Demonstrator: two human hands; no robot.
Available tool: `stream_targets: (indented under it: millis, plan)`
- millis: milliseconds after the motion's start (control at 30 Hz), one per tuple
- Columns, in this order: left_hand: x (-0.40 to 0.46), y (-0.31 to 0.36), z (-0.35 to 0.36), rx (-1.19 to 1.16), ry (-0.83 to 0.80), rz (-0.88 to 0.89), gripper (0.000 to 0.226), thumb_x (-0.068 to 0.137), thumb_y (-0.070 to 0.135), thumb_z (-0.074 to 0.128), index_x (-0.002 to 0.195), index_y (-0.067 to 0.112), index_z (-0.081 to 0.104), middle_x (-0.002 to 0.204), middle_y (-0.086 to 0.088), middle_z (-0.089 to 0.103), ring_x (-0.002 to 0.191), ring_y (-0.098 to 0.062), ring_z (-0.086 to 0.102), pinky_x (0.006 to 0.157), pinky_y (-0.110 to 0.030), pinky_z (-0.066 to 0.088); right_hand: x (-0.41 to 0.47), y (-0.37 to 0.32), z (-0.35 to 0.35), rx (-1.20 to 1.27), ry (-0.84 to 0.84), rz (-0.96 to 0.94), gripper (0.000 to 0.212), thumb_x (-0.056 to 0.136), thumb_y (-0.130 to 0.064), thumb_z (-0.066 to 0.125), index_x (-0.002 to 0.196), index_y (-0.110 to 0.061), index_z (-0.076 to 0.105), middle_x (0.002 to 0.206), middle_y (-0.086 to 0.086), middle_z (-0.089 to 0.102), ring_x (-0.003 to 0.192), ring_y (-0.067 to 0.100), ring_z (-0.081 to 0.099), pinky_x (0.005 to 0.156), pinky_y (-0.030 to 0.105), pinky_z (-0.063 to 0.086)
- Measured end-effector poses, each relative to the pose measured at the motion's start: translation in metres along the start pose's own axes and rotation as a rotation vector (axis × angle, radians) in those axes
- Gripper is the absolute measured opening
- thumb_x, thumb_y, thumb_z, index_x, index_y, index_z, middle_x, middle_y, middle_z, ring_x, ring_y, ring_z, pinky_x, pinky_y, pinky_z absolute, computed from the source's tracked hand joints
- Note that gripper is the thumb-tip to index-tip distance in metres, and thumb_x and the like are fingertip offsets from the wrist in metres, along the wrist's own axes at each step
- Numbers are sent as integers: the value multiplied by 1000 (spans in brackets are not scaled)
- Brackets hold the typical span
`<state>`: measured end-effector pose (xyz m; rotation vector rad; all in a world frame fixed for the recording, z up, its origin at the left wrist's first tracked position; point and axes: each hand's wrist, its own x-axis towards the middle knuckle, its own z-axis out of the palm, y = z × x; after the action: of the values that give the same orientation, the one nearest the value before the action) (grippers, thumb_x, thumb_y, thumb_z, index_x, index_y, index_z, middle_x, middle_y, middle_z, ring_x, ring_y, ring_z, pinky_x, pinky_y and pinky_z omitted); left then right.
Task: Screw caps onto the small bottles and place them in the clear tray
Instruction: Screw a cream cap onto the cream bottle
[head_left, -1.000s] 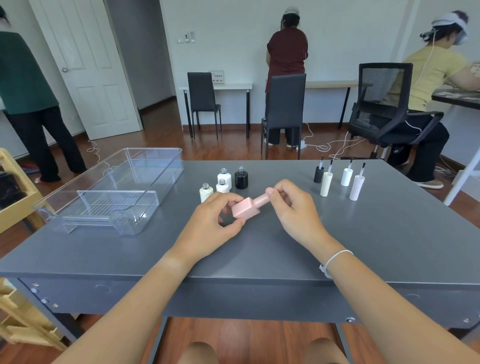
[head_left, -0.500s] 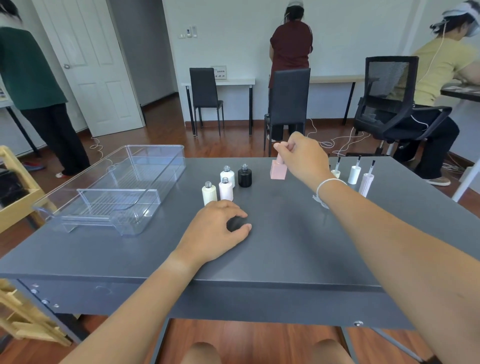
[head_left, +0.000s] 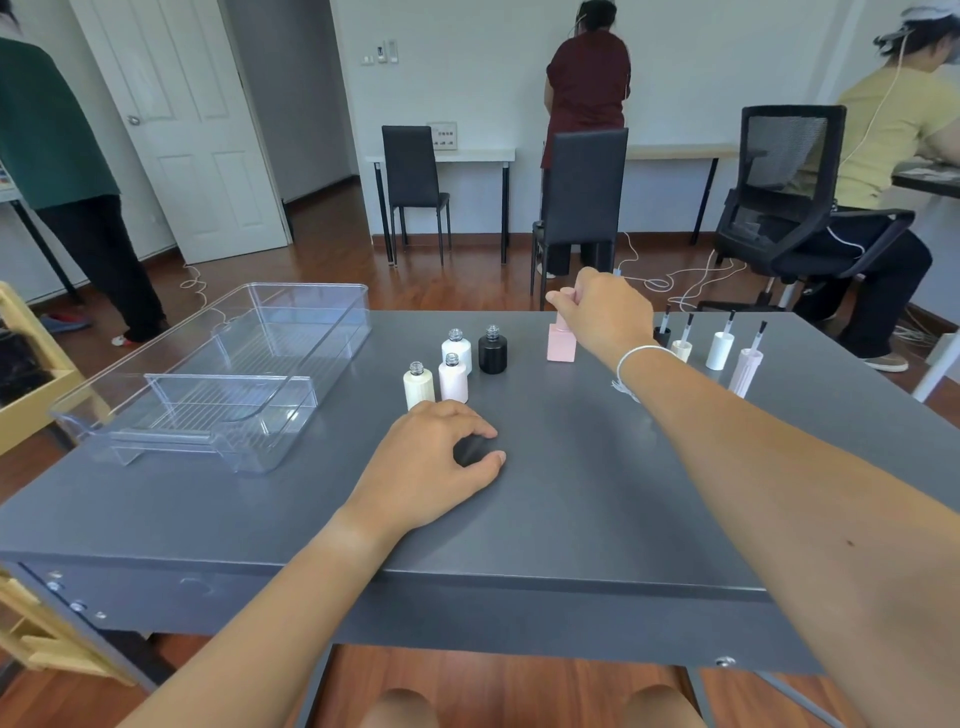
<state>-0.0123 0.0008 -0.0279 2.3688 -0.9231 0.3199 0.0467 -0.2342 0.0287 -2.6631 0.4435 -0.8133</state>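
Now the pink bottle (head_left: 561, 344) is pinched by its cap in the right hand (head_left: 602, 312), standing on the grey table (head_left: 571, 499). Loosely curled, the left hand (head_left: 431, 462) is rested on the table, beside the clear tray (head_left: 218, 374).

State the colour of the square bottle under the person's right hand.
Pale pink: the square bottle, gripped by the right hand, in the head view.

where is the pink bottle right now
In the head view the pink bottle stands upright on the grey table, right of the black bottle, with the right hand pinching its cap.
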Motion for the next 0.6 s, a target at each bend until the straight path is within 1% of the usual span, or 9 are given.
stream_targets:
  millis: [67,167,200,267,367,467,533,600]
  plan:
    - [0,0,0,-2,-1,0,27,78,42,63,101,28,68,99,23,55,102,-3,49,83,-15,33,0,0,1,7,-1,-1,29,91,-42,47,80,-16,43,76,-3,50,70,23,47,62,30,33]
    - [0,0,0,-6,-2,0,27,78,42,63,100,28,68,97,25,52,100,-2,48,83,-15,32,-2,1,3,30,12,13,31,91,-44,46,80,-15,43,61,-9,42,67,21,46,60,29,31]
    - [0,0,0,-6,-2,1,27,78,42,63,100,28,68,97,24,53,99,-2,47,83,-15,32,-3,1,3,37,23,21,32,90,-46,45,81,-15,44,59,-11,39,66,22,46,60,29,31]
    - [0,0,0,-8,0,2,27,78,42,63,100,28,68,99,23,55,98,-1,47,83,-15,33,-5,0,2,45,44,40,36,89,-49,43,83,-13,45,62,-6,44,67,23,47,60,30,33]
    - [0,-1,0,-20,-1,-3,26,78,42,63,99,28,68,96,25,53,98,0,46,84,-16,33,-15,-1,-3,76,78,51,40,89,-51,41,86,-12,47,75,2,54,68,24,51,58,30,34]
    - [1,-1,0,-39,-5,-12,25,78,41,63,99,29,68,96,25,54,97,0,46,81,-11,33,-35,-1,-9,199,113,66,42,88,-53,40,85,-13,51,78,1,58,71,23,53,55,29,33]
    - [1,-1,0,-59,-4,-18,23,79,40,63,98,29,68,96,23,55,96,1,47,78,-5,31,-53,0,-13,266,107,77,43,87,-56,40,86,-15,53,81,-1,59,74,22,53,58,29,36]
    - [1,-2,-1,-98,5,-40,19,79,37,63,96,29,68,96,22,57,93,1,49,77,-4,32,-72,6,-15,297,84,71,38,87,-55,43,86,-18,52,77,-4,56,72,20,53,55,26,37]
